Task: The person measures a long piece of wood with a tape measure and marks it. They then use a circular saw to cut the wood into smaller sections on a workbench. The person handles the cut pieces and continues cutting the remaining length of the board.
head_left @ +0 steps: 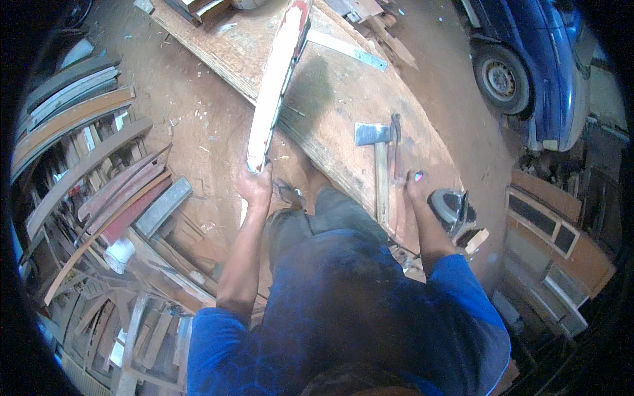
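Observation:
My left hand [254,183] is closed around the near end of a long, white-painted wooden board [267,109]. The board runs away from me over the workbench [422,125], its near end past the bench's left edge. A metal square [347,50] touches the board's right side, its blade pointing right. My right hand [417,187] is over the bench, fingers curled, with a small pink and teal spot at them; what they hold is too small to name. Just left of it lie a hammer [395,142] and an axe [382,171] with a pale wooden handle.
A power tool with a rounded guard [450,208] stands right of my right forearm. Stacked curved boards [72,129] and scrap wood fill the left side. A blue vehicle [548,72] is parked at the far right, above old wooden panels [548,231]. Wood offcuts [389,36] lie beyond the bench.

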The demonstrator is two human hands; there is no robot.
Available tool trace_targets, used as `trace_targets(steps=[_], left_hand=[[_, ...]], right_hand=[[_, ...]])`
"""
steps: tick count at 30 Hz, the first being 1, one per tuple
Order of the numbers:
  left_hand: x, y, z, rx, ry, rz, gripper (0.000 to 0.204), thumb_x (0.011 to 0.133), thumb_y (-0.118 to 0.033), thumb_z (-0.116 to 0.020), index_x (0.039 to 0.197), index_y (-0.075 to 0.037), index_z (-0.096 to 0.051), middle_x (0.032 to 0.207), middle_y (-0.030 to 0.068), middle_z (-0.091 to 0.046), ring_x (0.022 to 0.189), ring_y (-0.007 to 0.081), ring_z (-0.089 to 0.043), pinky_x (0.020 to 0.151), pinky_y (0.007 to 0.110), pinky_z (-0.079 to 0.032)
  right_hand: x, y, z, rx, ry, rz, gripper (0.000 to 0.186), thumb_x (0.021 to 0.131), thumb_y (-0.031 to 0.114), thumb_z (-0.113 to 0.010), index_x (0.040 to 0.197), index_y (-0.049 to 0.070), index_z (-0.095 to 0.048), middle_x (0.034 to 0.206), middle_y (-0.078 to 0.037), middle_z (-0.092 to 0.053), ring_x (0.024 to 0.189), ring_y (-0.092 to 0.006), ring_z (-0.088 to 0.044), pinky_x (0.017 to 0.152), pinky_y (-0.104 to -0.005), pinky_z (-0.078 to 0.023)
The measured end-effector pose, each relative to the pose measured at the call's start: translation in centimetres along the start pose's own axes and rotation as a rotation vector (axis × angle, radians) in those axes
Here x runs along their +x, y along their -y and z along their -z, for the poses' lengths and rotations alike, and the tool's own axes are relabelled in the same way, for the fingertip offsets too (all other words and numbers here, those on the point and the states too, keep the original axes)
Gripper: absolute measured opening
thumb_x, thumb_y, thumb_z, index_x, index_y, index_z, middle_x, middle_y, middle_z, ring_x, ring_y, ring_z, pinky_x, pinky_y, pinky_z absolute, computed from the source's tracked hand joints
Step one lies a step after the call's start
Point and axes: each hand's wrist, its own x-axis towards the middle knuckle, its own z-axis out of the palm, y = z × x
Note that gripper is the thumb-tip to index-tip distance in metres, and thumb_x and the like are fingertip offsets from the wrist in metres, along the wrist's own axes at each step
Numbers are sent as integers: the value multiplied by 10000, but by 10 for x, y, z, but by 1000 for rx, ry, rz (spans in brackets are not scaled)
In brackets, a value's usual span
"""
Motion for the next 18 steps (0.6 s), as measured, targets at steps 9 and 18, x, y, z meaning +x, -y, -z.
trace_targets(steps=[9,18], left_hand=[[-38,-22,-126,364,188,-375,744,922,-175,-644,1587,6,-367,1681,230,-300,1555,413,-278,1267,520,-223],[-18,-11,-107,120,220,-363,586,905,-164,-690,1459,-28,-554,1563,254,-463,1445,419,-438,1182,472,-379]], right_hand=[[-30,16,-20,-45,-45,110,866,991,452,-601,1579,-87,-265,1556,-397,-354,1466,-505,-352,1241,-500,-274],[-33,40,2,232,-13,189,674,916,371,-735,1413,-37,-535,1297,-252,-627,1269,-342,-576,1096,-426,-438]])
